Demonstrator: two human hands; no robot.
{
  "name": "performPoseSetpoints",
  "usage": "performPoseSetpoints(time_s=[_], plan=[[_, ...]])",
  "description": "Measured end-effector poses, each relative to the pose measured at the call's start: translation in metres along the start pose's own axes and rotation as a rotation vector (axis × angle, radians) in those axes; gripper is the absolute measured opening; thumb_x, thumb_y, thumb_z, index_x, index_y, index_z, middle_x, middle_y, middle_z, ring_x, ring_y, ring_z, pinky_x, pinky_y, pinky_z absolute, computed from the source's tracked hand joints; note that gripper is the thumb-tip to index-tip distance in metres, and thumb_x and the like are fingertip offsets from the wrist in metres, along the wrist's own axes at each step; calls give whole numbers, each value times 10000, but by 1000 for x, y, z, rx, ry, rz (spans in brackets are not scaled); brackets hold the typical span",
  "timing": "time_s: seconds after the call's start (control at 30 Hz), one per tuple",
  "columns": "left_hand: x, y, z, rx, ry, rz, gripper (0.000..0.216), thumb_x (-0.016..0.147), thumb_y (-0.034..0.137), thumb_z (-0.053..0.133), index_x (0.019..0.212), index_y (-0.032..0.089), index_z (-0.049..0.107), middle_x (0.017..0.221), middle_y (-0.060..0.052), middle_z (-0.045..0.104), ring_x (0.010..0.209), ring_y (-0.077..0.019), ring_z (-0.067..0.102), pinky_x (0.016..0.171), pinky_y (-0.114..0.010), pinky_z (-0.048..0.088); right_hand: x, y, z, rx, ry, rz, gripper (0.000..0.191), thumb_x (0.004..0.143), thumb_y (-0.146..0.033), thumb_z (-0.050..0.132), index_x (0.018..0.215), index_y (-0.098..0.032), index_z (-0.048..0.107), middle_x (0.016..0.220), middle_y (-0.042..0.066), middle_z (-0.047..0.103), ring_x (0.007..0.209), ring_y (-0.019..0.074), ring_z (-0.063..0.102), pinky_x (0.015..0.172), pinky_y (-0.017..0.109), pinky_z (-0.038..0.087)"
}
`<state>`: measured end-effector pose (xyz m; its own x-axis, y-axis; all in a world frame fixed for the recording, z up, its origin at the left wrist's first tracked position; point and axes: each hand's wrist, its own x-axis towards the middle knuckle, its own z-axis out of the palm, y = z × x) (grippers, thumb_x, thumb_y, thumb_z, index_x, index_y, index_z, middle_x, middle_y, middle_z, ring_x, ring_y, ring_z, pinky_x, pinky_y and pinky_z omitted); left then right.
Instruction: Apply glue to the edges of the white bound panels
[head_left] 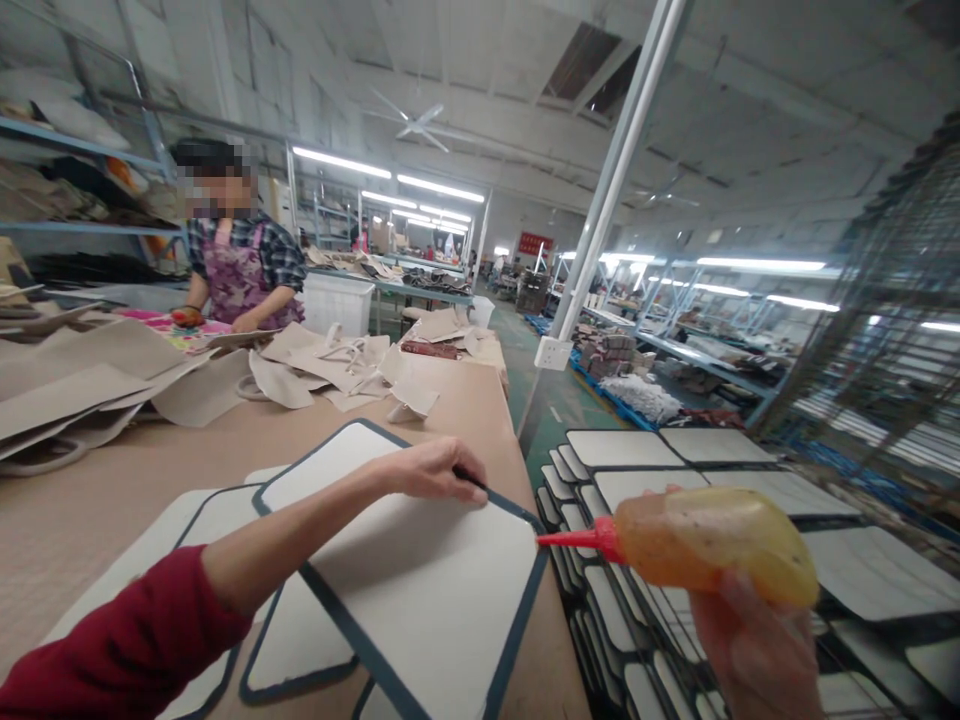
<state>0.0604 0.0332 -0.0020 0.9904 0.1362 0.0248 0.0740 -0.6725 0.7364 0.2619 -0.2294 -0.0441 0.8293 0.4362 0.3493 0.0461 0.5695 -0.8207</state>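
Observation:
My left hand (433,470) reaches across the brown worktable and pinches the dark border at the far corner of a white panel with a dark blue edge (420,590). My right hand (757,650) grips an orange squeeze bottle (712,545) with a red nozzle (570,540). The nozzle tip points at the right edge of that panel, close to it. More such panels (300,650) lie beneath and to the left of the top one.
Several finished panels (660,470) lie stacked on a rack right of the table. Beige cut pieces (90,385) pile at the table's far left. A person in an apron (240,270) works at the far end. A white pillar (607,190) stands behind.

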Motion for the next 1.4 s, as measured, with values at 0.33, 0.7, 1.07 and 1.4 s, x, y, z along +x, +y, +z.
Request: performPoseSetpoints(time_s=[0.33,0.7,1.07,1.4], plan=[[1,-10,0,27,56,6,315,797,419,605,731,115,658,623,21,501,611,-105,423,546,-207,297,4,6,7,12,47,-33,645,501,-339,883,1106,-246,683,867,89,744,732,330,711,837,569,552],[5,-12,-1,-36,101,-46,309,740,434,633,644,140,630,559,32,453,556,-108,371,529,-239,253,-4,3,8,-77,25,32,622,524,-408,854,1096,-245,674,868,105,735,808,328,711,680,456,606],[8,-18,-4,-64,153,-84,308,713,437,618,639,138,627,556,29,457,569,-110,379,532,-236,263,-17,3,7,-98,-61,71,557,639,-461,781,1125,-216,664,949,159,726,979,391,675,812,589,562],[5,-16,-8,-67,200,-141,310,689,444,621,641,138,624,547,37,452,567,-103,371,534,-233,255,-35,-3,17,-51,-15,192,698,644,-495,798,1262,-258,574,1099,137,700,1092,380,632,889,573,533]])
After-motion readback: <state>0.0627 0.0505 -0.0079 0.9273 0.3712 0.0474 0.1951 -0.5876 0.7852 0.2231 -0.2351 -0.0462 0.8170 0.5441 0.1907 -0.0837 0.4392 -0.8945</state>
